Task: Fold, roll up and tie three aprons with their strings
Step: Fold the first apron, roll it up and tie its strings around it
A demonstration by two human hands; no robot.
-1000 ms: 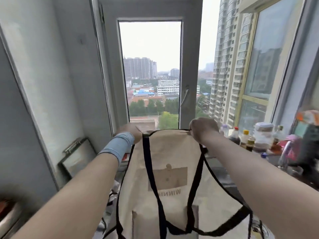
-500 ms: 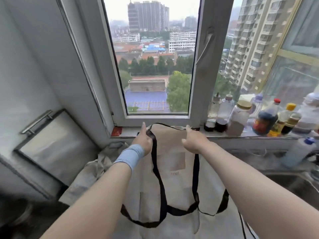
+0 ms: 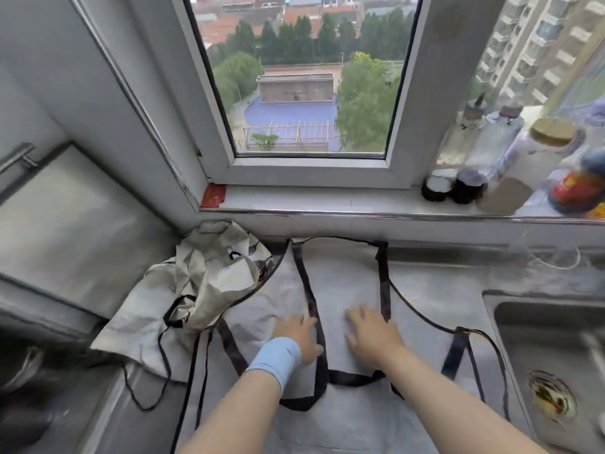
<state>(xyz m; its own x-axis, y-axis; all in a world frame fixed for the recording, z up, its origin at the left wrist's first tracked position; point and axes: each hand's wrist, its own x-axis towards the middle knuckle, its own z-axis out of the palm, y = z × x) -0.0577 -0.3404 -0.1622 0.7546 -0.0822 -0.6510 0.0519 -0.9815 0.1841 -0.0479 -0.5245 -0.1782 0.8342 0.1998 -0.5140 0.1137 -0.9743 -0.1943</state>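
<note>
A pale apron (image 3: 343,283) lies spread flat on the steel tabletop (image 3: 442,283); its top end reaches the back edge, just below the windowsill (image 3: 311,199), and its lower part runs out of view at the near edge; black straps (image 3: 306,290) trail down over the cloth and loop across it near the wrists. The left hand (image 3: 299,334), with a light blue wristband (image 3: 278,358), rests palm down on the middle of the apron, touching one strap; the right hand (image 3: 373,335) lies palm down just beside it, close to the other strap; the fingers (image 3: 360,317) of both hands are stretched out flat on the cloth and grip nothing. At the back left corner of the tabletop a crumpled heap of pale cloth with thin black strings (image 3: 203,290) overlaps the left side of the spread apron; how many aprons it holds cannot be told. A sink (image 3: 523,322) is set into the right end of the tabletop, with a strainer (image 3: 551,399) in its drain; jars and bottles (image 3: 491,178) crowd the right end of the windowsill, blurred; a small red card (image 3: 213,195) sits at its left end.
</note>
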